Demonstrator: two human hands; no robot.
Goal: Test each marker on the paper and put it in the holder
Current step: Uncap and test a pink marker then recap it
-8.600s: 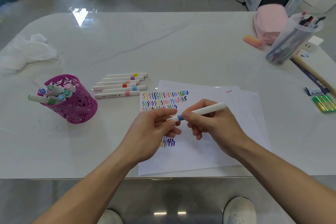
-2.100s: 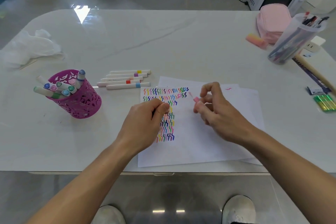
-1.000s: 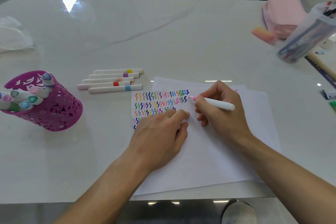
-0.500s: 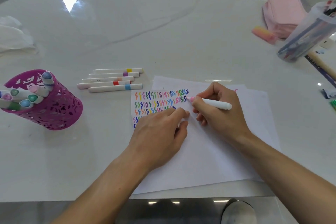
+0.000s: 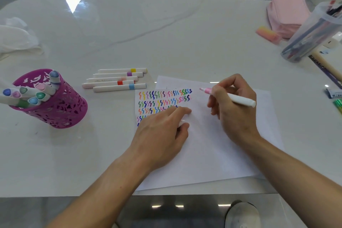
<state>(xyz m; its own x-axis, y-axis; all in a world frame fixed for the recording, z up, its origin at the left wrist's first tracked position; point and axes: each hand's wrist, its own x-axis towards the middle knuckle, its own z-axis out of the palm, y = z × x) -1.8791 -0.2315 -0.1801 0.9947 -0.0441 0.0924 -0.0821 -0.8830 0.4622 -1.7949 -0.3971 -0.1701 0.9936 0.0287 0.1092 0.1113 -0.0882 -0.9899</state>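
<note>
Five markers (image 5: 114, 79) lie in a row on the table (image 5: 166, 33), just beyond the paper (image 5: 212, 153), waiting their turn. The holder (image 5: 55, 105) stands well to the left with tested markers leaning out over its rim.

My right hand (image 5: 235, 109) grips the pink marker (image 5: 240, 100) like a pen, its bare tip (image 5: 202, 89) pointing left, just right of the squiggles (image 5: 164, 100) and, as far as I can tell, off the sheet. My left hand (image 5: 161, 135) rests on the paper over the lower rows, and its thumb and fingers pinch a small white piece that I take for the cap (image 5: 182, 122).

What could go wrong: the tip is uncapped, so if I swing it across my left hand towards the holder it could mark my skin or streak the paper. The cap is small and only lightly held, so it could slip and roll off. If I lift my left hand first, the sheet could slide. Dropping this marker in carelessly might nudge the crowded, leaning ones out.

Half a second ago the tip sat at the end of the second row. Now it has drawn away to the right, and a faint pink stroke seems to close that row. My left hand has not shifted.
</note>
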